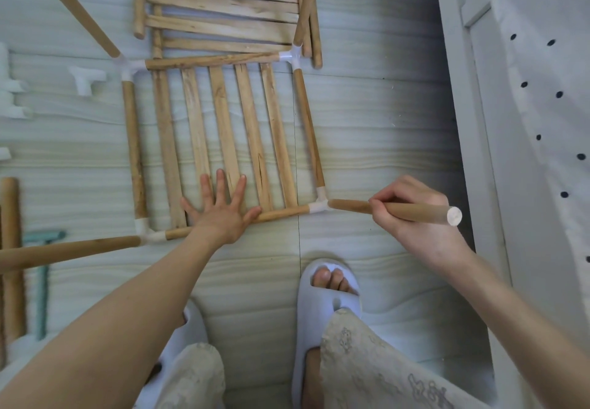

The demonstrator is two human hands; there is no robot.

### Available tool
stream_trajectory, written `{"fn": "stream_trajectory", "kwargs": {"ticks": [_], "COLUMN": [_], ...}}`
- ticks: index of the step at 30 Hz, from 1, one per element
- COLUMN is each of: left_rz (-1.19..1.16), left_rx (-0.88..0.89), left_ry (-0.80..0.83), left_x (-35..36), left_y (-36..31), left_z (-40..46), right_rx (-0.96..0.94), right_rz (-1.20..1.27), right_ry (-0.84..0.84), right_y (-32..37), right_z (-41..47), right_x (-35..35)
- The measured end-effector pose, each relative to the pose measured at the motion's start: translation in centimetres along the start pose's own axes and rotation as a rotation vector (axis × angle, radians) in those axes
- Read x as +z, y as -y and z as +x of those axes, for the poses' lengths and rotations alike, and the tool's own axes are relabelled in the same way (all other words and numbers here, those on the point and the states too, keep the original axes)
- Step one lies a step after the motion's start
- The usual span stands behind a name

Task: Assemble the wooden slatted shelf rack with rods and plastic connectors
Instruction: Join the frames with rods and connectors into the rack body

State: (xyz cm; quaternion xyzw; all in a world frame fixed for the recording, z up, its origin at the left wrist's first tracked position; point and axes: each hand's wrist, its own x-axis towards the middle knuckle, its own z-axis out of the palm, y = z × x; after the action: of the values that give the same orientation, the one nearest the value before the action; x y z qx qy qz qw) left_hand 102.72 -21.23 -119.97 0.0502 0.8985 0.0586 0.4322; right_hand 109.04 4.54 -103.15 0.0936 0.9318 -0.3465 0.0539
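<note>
1. Left hand spread flat, fingers straight, pressing down on the slatted shelf panel at its near edge; palm over the near frame rod.
2. Right hand curled around a loose wooden rod, gripping it near the middle, thumb side toward the panel.
3. Far tip of this rod just at the open socket of the white plastic connector, to the left of the right hand; whether already seated, not possible to tell.
4. Rod: round, smooth, light-coloured wood, flat-cut end showing pale grain. Probably light and stiff, not fragile, a little slippery on the smooth surface.
5. Best hold, as a judgement: close to the connector end for aiming, then at the free end for pushing straight in.
6. Connector: hard white plastic, three-way corner shape, likely a tight friction fit; may need firm pressure.
7. Panel: thin flat slats with rough grain and knots, light, likely to slide on the pale floor unless held down.
8. Beyond the left hand, a second slatted panel; far to its left, spare white connectors.
</note>
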Motion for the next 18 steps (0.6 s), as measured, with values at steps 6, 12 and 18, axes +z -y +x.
{"fn": "stream_trajectory", "kwargs": {"ticks": [6, 12, 18], "left_rz": [0.001, 0.011, 0.016], "left_rx": [0.000, 0.004, 0.002], "left_ry": [-0.001, -0.005, -0.002], "left_x": [0.0, 0.0, 0.0], "left_y": [-0.1, -0.1, -0.2], "left_z": [0.0, 0.1, 0.0], "right_rx": [-0.015, 0.150, 0.277], "right_rz": [-0.067, -0.009, 0.114], "right_ry": [0.210, 0.033, -0.177], "right_y": [0.0, -0.2, 0.0], "right_z": [1.2, 2.3, 2.0], "right_x": [0.2, 2.5, 4.1]}}
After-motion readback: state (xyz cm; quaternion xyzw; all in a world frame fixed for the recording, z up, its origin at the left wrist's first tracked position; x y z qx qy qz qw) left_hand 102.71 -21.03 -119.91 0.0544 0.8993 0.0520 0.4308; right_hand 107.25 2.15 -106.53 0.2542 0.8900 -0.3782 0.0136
